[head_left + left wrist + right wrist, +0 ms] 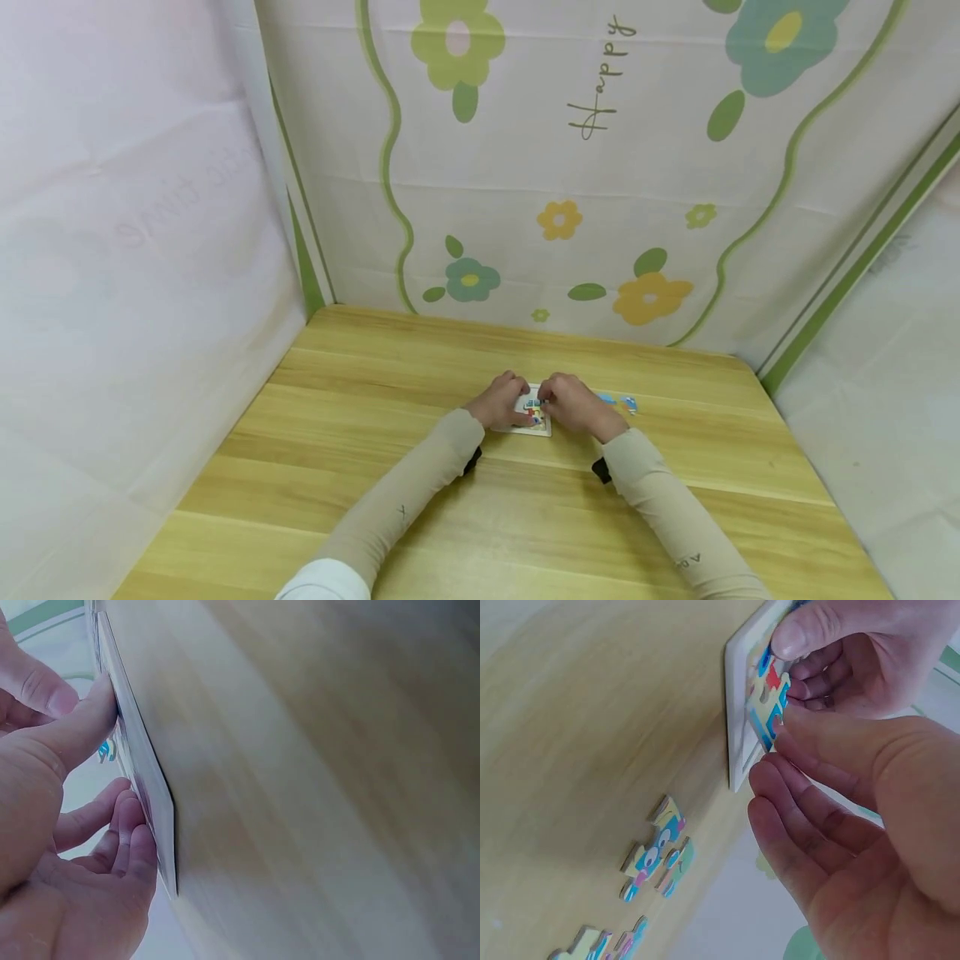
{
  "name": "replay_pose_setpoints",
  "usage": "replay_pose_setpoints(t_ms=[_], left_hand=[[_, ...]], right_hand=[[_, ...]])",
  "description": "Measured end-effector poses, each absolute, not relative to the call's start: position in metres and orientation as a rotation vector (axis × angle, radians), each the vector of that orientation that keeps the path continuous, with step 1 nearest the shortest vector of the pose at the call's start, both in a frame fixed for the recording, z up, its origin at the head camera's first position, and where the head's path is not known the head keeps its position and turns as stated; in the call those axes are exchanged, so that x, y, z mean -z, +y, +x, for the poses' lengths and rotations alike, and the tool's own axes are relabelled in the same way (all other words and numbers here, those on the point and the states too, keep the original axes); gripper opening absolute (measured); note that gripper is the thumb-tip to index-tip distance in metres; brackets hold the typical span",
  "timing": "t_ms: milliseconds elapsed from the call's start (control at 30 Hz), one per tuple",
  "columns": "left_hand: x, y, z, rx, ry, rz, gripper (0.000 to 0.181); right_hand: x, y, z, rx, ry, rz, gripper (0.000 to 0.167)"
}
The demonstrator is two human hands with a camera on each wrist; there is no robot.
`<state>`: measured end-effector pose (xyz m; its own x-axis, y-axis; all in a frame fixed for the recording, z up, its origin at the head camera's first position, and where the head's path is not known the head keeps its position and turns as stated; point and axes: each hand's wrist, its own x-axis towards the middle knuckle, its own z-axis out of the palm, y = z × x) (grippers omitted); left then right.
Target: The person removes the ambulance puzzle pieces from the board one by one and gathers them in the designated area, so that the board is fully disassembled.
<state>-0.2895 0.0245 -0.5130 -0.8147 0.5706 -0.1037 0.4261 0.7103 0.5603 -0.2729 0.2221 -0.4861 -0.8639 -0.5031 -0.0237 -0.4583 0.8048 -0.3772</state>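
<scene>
A small puzzle board with a pale rim [733, 712] lies flat on the table, colourful pieces inside it. My left hand [499, 403] rests over its left part; the thumb presses on the pieces, and the other fingers touch the board [154, 802] farther along. At the board's right side my right hand [576, 405] pinches a blue and yellow puzzle piece [763, 729] between thumb and forefinger. That piece is tilted over the board's end, partly hidden by the fingertips. Whether it touches the neighbouring pieces I cannot tell.
Several loose puzzle pieces [654, 855] lie on the wooden table [420, 517] to the right of the board, partly behind my right hand in the head view. A white cloth wall [510, 167] with printed flowers rises behind the table, with others at both sides.
</scene>
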Motion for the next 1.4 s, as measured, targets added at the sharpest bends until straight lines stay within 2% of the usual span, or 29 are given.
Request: replay_pose_setpoints(t_ms=[533,700,1000,1400], left_hand=[[0.512,0.026,-0.288,-0.748,2.653,0.789,0.059],[0.511,0.026,-0.288,-0.764,2.648,0.776,0.06],[0.511,0.028,-0.288,-0.744,2.653,0.764,0.064],[0.511,0.025,-0.288,-0.772,2.639,0.761,0.066]], right_hand=[[0.48,0.225,-0.275,0.593,2.886,-0.877,0.012],[0.473,0.233,-0.275,0.645,2.84,-0.814,0.015],[0.467,0.268,-0.273,0.664,2.816,-0.662,0.017],[0.458,0.335,-0.258,0.606,2.786,-0.636,0.018]])
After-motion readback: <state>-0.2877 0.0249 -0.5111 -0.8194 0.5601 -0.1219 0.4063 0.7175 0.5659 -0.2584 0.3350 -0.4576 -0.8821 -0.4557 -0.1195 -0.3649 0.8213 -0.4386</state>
